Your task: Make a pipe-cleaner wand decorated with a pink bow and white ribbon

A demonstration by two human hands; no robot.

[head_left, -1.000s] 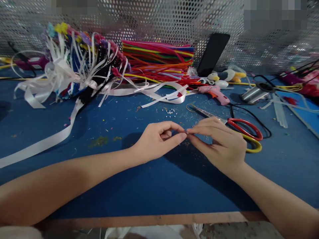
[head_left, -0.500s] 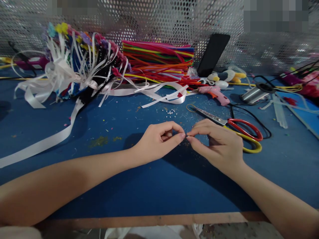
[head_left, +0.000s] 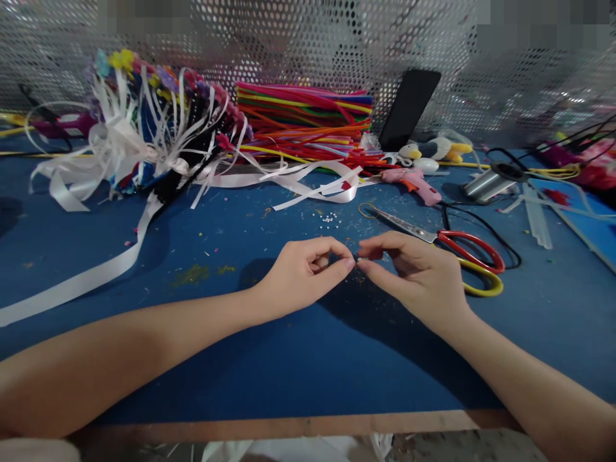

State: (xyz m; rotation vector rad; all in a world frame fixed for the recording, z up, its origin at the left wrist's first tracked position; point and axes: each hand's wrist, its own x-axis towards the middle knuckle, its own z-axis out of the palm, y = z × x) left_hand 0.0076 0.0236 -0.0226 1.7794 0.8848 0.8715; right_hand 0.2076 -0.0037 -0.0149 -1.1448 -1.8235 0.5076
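Slightly parted since the earlier frame, the thumb and index finger of the right hand [head_left: 418, 266] stand a narrow gap apart, a tiny pale object [head_left: 360, 260] near the thumb tip; the left hand [head_left: 308, 269] pinches with fingertips together, any content too small to tell; small white beads [head_left: 328, 220] lie scattered on the blue table [head_left: 289, 366], on the far side of the hands; scissors [head_left: 426, 233] lie partly behind the right hand, handles to the right
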